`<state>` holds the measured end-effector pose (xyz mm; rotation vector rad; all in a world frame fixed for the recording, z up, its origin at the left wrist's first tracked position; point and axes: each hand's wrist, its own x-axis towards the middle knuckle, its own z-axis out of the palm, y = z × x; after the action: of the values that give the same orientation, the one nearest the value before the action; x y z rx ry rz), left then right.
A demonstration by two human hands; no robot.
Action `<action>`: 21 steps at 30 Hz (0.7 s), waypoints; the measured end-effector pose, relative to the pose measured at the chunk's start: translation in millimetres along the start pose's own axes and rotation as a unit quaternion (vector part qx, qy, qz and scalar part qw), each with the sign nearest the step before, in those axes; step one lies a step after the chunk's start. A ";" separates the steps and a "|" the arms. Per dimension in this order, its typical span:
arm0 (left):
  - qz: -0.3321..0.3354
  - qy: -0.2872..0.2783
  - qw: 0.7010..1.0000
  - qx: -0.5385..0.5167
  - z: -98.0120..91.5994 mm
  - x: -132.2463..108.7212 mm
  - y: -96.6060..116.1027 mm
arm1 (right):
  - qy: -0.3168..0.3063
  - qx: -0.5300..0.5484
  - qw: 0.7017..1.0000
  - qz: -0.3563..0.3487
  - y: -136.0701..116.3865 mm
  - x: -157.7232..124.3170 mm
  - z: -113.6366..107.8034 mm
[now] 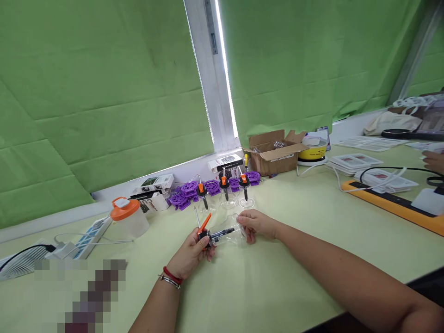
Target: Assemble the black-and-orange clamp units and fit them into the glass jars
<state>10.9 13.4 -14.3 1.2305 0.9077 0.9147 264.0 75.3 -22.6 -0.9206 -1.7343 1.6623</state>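
Note:
In the head view, a clear bottle (227, 230) lies sideways between my hands, above the table. Its black head with an orange lever (205, 223) points left, and a dark tube runs inside. My left hand (194, 249) is closed around the black head. The fingers of my right hand (255, 224) grip the clear rounded end. A thin metal rod sticks up beside the head. Just behind stand three similar pieces with orange levers, a left one (201, 190), a middle one (225, 185) and a right one (244, 182), on clear rounded bases.
Purple reel-like parts (189, 189) and printed boxes (152, 196) line the wall. An open cardboard box (275, 155) stands behind. Left are an orange-lidded container (130, 216) and a power strip (92, 236); right, an orange power strip (391, 208). Another person's hand (434, 162) shows far right.

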 end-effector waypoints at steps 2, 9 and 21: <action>-0.001 -0.004 1.000 -0.004 -0.4 0.3 -1.3 | 0.000 -0.001 1.000 0.014 0.7 0.6 0.6; -0.012 0.010 1.000 -0.026 -0.2 -0.1 0.8 | 0.030 -0.049 0.998 0.002 1.2 -0.3 -0.7; -0.002 0.019 0.999 -0.032 -3.3 -0.6 2.8 | 0.010 -0.027 0.991 -0.134 3.9 -3.7 -3.7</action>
<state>7.4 14.3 -11.8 1.1602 0.9035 0.9588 269.6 74.6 -26.0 -0.6901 -1.8090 1.4347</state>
